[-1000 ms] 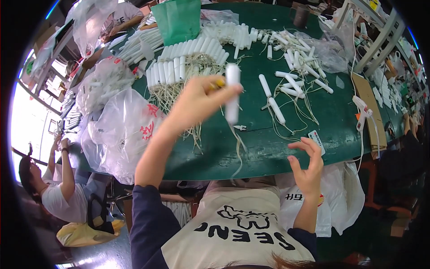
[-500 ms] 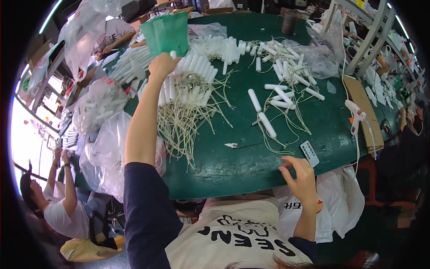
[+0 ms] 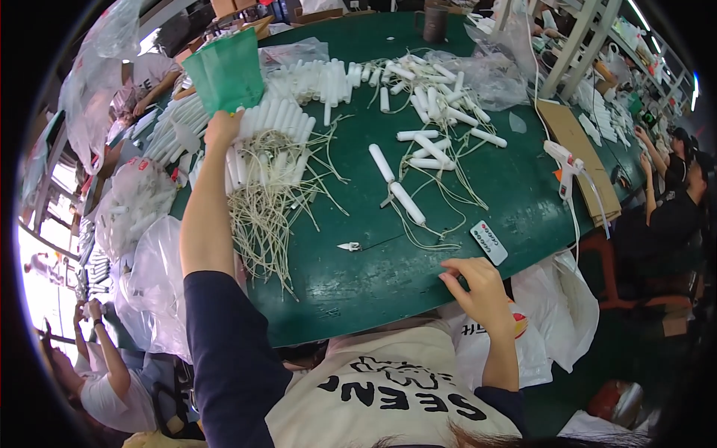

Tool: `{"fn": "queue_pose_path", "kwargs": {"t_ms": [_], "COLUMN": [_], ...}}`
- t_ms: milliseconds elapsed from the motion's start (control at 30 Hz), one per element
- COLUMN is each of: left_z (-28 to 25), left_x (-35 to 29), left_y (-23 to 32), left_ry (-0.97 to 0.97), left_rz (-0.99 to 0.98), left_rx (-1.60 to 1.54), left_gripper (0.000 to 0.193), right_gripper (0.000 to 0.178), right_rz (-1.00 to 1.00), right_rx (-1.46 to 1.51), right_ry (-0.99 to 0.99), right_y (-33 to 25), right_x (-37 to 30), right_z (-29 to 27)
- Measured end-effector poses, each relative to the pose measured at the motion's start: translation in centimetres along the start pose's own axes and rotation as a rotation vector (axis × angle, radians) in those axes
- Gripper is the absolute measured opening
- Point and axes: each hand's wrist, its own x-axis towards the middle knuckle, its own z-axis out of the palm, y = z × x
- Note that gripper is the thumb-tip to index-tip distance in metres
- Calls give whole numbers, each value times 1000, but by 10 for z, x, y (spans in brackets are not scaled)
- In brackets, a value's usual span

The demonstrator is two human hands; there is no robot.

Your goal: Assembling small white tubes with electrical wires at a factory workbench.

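My left hand (image 3: pixel 222 128) is stretched out to the far left of the table, at the edge of a row of white tubes (image 3: pixel 280 119) and just below a green plastic bag (image 3: pixel 228 75). The back of the hand hides its fingers. Thin cream-coloured cords (image 3: pixel 265 205) trail in a tangle from the tubes towards me. Near the front edge my right hand (image 3: pixel 482 291) hovers with thumb and forefinger apart, nothing between them. Closest to it lies a white remote control (image 3: pixel 489 243). Two white tubes with cords (image 3: pixel 408 203) and a small white pointed piece on a dark wire (image 3: pixel 349 246) lie mid-table.
Loose white tubes (image 3: pixel 433 104) are heaped at the far right-centre. A white glue gun (image 3: pixel 565 168) rests near a cardboard strip (image 3: pixel 579 157) at the right. Clear plastic bags (image 3: pixel 153 280) bulge at the left edge. A dark metal cup (image 3: pixel 435 24) stands far back. Other people sit on both sides.
The whole view has shifted, so the table's contents appear farther left. A white tube end that showed above my left hand is no longer visible there. My right hand keeps about the same pose.
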Motion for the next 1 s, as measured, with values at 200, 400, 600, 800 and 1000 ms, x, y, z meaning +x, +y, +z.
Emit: {"fn": "queue_pose_path", "kwargs": {"t_ms": [200,400,600,800,1000], "left_z": [5,5,13,10,-32], "left_x": [10,-1,14,7,-56], "left_y": [-13,-12,-23,-25,49], "left_ry": [-10,22,-73,64,224], "left_rz": [19,-33,4,93,445], "left_rx": [-9,-21,-78,33,-19], "left_gripper": [56,52,47,44,33], "right_gripper": [15,12,10,7,11], "right_rz": [1,14,-9,-66,-90], "right_rx": [1,13,26,59,-40], "right_ry": [15,6,34,94,210], "right_y": [2,3,1,11,22], "right_x": [-5,-13,-14,9,60], "right_z": [-3,-6,-7,6,37]}}
